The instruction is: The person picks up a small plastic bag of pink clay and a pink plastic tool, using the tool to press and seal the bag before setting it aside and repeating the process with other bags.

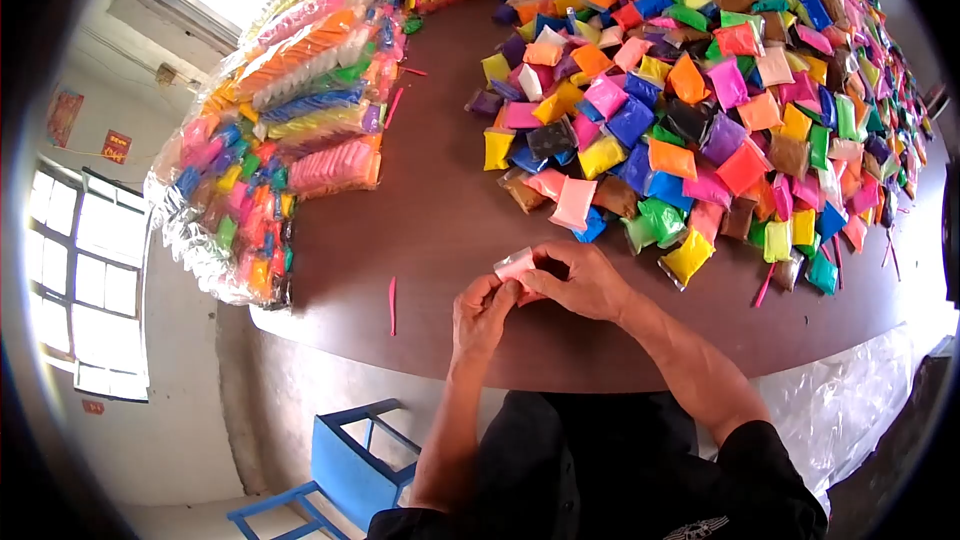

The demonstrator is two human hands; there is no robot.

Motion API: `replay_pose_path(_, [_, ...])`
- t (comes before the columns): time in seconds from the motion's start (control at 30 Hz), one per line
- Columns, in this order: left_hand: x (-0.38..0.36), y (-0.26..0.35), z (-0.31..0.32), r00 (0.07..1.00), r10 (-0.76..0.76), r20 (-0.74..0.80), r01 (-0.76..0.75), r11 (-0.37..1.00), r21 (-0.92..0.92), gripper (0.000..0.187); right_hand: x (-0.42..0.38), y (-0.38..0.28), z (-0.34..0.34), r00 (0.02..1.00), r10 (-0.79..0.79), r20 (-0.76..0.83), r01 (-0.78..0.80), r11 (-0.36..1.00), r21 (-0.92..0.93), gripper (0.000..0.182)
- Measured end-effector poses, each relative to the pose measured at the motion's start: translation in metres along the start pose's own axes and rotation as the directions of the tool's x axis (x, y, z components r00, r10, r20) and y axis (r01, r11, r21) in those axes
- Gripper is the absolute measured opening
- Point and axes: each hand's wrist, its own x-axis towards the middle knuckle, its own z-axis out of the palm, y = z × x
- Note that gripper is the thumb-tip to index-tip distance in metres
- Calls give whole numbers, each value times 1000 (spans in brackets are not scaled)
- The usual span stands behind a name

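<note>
Both hands meet over the near part of the brown table. Between them is a small pale pink plastic packet, its clear end sticking up past the fingers. My left hand pinches it from the left with thumb and fingers. My right hand grips it from the right, fingers curled and thumb close to the left thumb. The fingers hide part of the packet. Just beyond the hands, a salmon-pink packet lies at the near edge of a big heap of colourful packets.
At the left, clear bags of colour-sorted packets are stacked along the table edge. A thin pink plastic stick lies left of my hands, and another pink stick is farther back. A blue chair stands below; clear plastic sheeting hangs at right.
</note>
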Motion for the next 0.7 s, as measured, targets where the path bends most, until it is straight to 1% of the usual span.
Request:
replay_pose_path(0.07, [-1,5,0,1000,11,23,-12,999,35,23,0,1,-1,1000,4,-1,-4,1000,11,26])
replay_pose_path(0.13, [-2,6,1,997,-70,-16,70,996,-49,21,0,9,2,1000,9,-10,-9,1000,18,25])
replay_pose_path(0.17, [-1,4,0,997,-73,-11,72,996,-48,21,0,12,3,1000,10,-16,-9,1000,23,24])
replay_pose_path(0.27, [0,-7,0,998,-50,-35,50,999,-11,19,-1,15,5,1000,-10,-20,10,1000,21,22])
replay_pose_path(0.3, [1,-8,0,998,-40,-39,37,998,-58,20,-1,14,5,1000,-8,-20,9,1000,21,22])
replay_pose_path(0.33, [2,-10,0,999,-28,-43,24,994,-104,20,-2,10,3,999,-32,-15,31,999,-36,21])
replay_pose_path(0.37, [2,-16,-3,999,-30,-42,25,994,-104,20,-3,7,2,998,-54,-7,54,994,-93,20])
replay_pose_path(0.47, [3,-25,-9,1000,-21,-4,21,994,-107,19,-4,2,1,1000,-13,3,14,995,-98,22])
replay_pose_path(0.53, [3,-13,-6,1000,7,28,-4,995,-103,21,-3,4,1,1000,-17,-3,17,994,-105,21])
replay_pose_path(0.6, [1,-5,-3,999,-14,31,18,994,-110,23,-2,6,2,1000,-24,-5,23,993,-112,21])
replay_pose_path(0.67, [-2,7,2,999,-35,33,38,992,-117,25,-2,7,4,999,-27,-47,27,1000,13,19])
replay_pose_path(0.7, [-4,15,5,997,-41,64,45,997,-65,23,-2,8,4,999,-27,-48,27,1000,13,19])
